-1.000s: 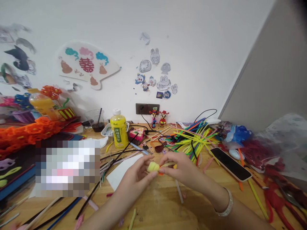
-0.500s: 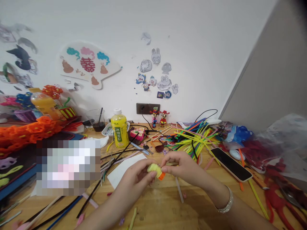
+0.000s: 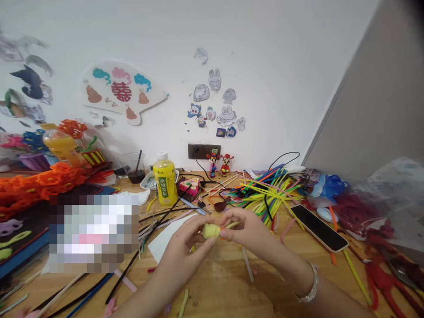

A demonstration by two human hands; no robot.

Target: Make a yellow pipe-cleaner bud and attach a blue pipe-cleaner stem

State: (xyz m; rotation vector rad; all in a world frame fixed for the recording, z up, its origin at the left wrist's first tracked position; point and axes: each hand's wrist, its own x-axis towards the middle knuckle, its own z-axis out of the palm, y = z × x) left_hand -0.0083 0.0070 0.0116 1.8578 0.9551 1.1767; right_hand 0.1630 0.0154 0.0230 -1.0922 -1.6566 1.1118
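Yellow fuzzy pipe-cleaner coil [image 3: 211, 230] turned, orange part now hidden.
Left hand [image 3: 183, 249] and right hand [image 3: 248, 232] pinch it firmly.

Pipe-cleaner coil [image 3: 210, 230] now more level

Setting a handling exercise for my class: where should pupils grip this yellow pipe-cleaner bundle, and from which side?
Grip the yellow pipe-cleaner bundle by its rounded body, coming from both sides as the left hand and right hand do, pinching it between them. The body is the thick part; the thin yellow stem sticking out to the right looks too flimsy to take the hold.
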